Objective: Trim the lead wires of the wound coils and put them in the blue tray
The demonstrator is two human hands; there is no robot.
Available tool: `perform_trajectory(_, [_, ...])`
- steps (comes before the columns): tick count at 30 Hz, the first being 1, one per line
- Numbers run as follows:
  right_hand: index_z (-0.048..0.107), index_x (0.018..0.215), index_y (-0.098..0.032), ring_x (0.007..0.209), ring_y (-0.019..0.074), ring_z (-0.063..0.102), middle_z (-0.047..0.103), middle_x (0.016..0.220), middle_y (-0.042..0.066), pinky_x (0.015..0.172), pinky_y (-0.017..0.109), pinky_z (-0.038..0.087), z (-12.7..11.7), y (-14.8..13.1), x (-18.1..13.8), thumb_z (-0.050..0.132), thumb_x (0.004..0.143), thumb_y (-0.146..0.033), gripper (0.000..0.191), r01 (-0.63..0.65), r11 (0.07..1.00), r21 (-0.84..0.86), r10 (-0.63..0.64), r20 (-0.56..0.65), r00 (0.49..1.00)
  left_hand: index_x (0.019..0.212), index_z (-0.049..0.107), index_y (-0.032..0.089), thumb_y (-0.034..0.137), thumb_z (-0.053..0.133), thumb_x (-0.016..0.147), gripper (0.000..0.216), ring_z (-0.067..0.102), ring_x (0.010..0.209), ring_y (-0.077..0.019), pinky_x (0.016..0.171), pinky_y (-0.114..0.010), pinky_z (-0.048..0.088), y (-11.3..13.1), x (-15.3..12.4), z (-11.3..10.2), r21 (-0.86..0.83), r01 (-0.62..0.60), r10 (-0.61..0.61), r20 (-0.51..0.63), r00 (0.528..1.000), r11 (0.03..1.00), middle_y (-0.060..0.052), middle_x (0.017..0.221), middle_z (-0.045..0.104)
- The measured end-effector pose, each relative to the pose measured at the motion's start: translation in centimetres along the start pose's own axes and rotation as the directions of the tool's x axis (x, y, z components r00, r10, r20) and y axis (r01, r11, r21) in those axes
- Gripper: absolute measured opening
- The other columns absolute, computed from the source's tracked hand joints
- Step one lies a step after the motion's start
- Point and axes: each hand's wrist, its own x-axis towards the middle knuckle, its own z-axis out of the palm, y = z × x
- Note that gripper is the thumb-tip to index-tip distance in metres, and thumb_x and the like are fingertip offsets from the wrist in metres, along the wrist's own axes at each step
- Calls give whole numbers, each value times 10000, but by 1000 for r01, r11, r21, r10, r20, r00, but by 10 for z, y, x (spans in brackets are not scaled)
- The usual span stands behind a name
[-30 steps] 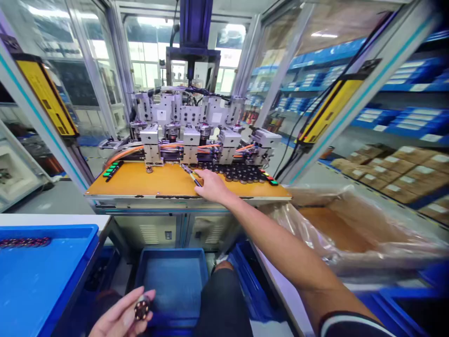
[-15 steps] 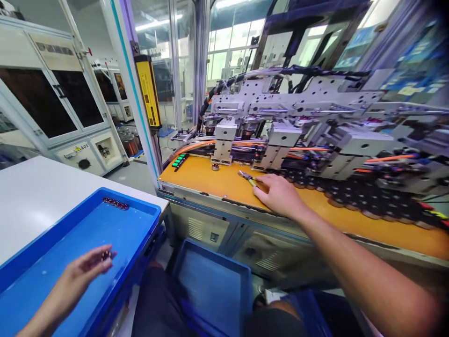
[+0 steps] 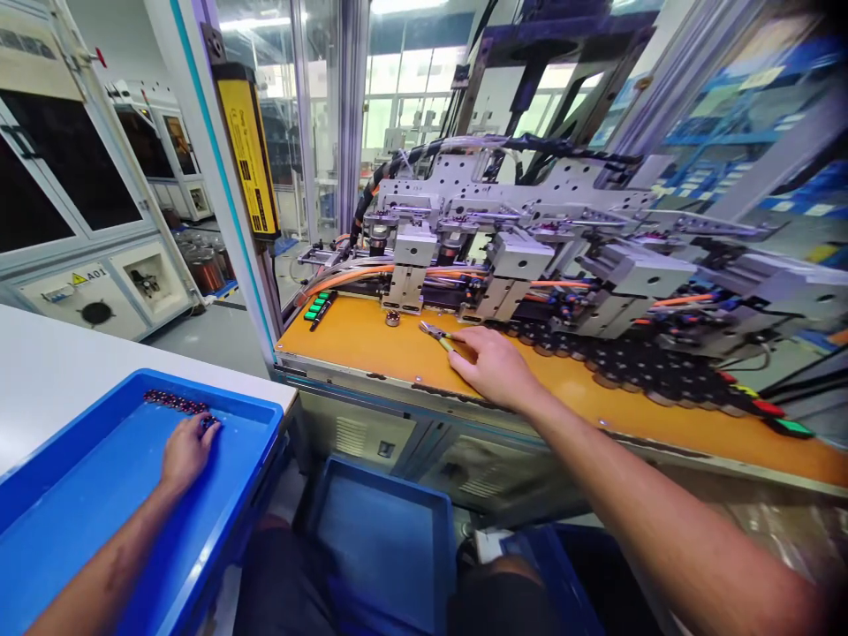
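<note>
Inside the blue tray, my left hand is closed on a small round part, dark with coppery spots. Its fingertips are at the right end of a row of similar small round parts by the tray's far wall. My right hand rests on the orange bench top with its fingers round the handles of small pliers. The pliers' jaws point left, toward a single round part standing on the bench.
A metal machine fixture with hoses runs along the back of the bench. Many black round pieces lie to the right. Green buttons sit at the left end. Below stands another blue tray.
My left hand has moved away from me across the tray to the row, carrying the small round part. The right hand still holds the pliers. The view has shifted slightly.
</note>
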Motion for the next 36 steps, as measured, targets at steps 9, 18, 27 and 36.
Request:
perform_trajectory(9, [703,1128,-120,1071,296,639,707,1162,150,985,425,494,-2,-3,1,565,865,-277,336,-19,1000,13,19,12,1000,1267,575,182,349,618,932,377,678,973,-219,836,-442,578,-1,-1,10,64,-27,37,-164,986,998,-87,1191,662])
perform_trajectory(18, [669,1123,-134,1102,247,627,678,1169,117,990,439,502,-12,-14,1,623,933,-274,241,-47,999,-19,49,65,997,1343,520,195,427,623,917,496,676,976,-235,889,-488,550,96,-37,-32,2,-270,257,-315,914,963,-84,1162,671])
perform_trajectory(27, [595,1240,-165,1083,230,634,614,1258,98,917,445,556,-21,-15,4,602,972,-350,325,-67,998,-8,67,81,994,1181,627,157,380,610,933,334,680,967,-213,846,-429,573,319,-23,24,-118,-614,625,108,773,780,-73,1155,672])
perform_trajectory(36, [594,1240,-164,1070,226,638,617,1250,96,906,439,561,-36,-20,2,603,972,-351,326,-61,998,20,60,60,996,1222,601,176,347,631,924,345,670,975,-217,815,-430,581,381,-36,60,-393,-416,472,54,880,820,-87,1193,655])
